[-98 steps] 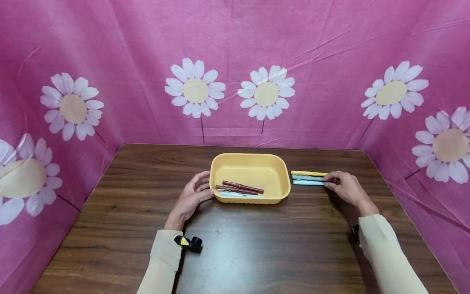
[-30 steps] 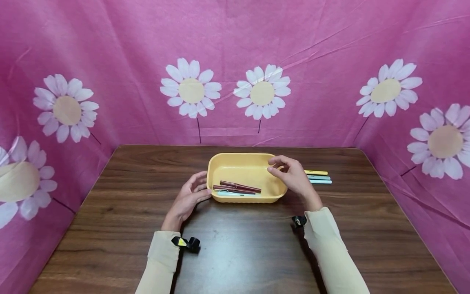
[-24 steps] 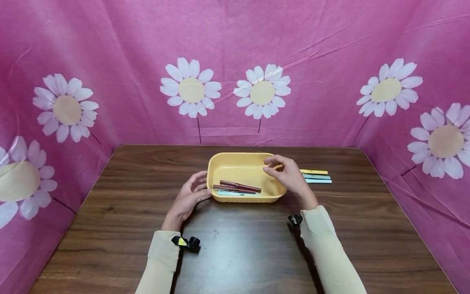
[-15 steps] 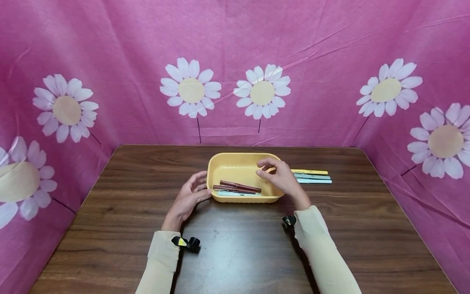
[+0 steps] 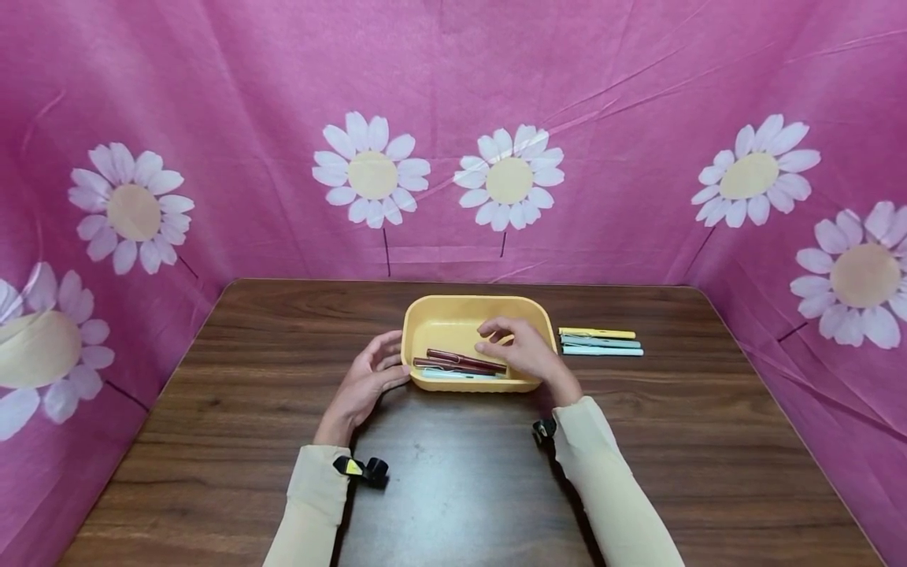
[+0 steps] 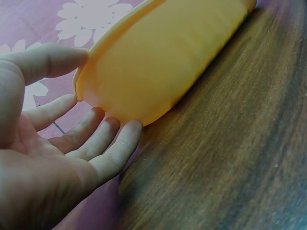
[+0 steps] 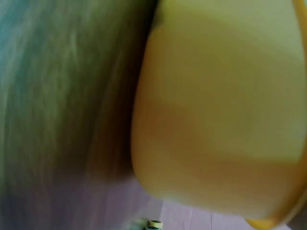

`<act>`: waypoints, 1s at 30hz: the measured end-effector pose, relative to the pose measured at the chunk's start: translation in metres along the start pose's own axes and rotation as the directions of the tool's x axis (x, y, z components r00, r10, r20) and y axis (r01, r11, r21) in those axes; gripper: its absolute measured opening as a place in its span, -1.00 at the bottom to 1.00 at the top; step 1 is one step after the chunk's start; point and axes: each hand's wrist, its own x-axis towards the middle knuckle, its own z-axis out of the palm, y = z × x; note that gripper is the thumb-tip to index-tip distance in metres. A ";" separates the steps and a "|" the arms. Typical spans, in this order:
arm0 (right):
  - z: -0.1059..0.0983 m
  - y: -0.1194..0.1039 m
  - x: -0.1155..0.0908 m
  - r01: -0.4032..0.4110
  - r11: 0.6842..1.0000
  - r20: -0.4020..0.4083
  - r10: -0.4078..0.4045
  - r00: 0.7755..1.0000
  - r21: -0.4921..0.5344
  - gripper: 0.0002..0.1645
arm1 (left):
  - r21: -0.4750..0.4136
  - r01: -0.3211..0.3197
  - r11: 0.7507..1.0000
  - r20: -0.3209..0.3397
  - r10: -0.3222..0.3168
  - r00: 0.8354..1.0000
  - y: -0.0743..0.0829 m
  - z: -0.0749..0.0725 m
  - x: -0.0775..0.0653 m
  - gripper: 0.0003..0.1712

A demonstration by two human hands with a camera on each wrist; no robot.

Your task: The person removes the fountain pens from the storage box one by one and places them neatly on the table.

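Note:
A yellow plastic tray [image 5: 482, 302] stands toward the back of the table. Inside, along its front side, lie two maroon pens [image 5: 453, 362] and a pale blue pen [image 5: 453, 375]. My left hand [image 5: 363, 382] rests at the tray's left end; in the left wrist view the fingertips [image 6: 130, 132] touch its outer wall and the thumb lies at the rim. Over the tray's right half hovers my right hand [image 5: 520, 346], thumb and forefinger apart with nothing seen between them, close to the maroon pens' right ends. The right wrist view shows the tray wall [image 7: 216, 120], not the hand.
Right of the tray, a yellow pen [image 5: 598, 333], a teal pen [image 5: 602, 342] and a light blue pen [image 5: 602, 351] lie side by side on the brown wooden table [image 5: 439, 488]. A pink cloth [image 5: 439, 252] with daisies hangs around the back and sides.
My right hand has left the three pens on the table and moved left, over the tray's right wall, to above its inside. Left hand, tray and the pens inside keep their places.

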 end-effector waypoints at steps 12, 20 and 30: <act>0.010 0.003 0.015 -0.065 0.998 0.155 0.064 0.986 0.002 -0.60 | -0.005 0.002 1.000 -0.005 -0.002 1.000 0.000 0.000 0.000 -0.19; 0.013 0.005 0.019 -0.086 0.996 0.319 0.080 0.945 0.003 -0.59 | 0.007 -0.002 1.000 -0.003 0.002 1.000 0.000 0.001 0.001 -0.20; 0.015 0.006 0.022 -0.029 0.996 0.336 0.054 0.940 -0.079 -0.71 | 0.006 0.001 1.000 -0.007 -0.001 1.000 0.000 0.000 0.001 -0.20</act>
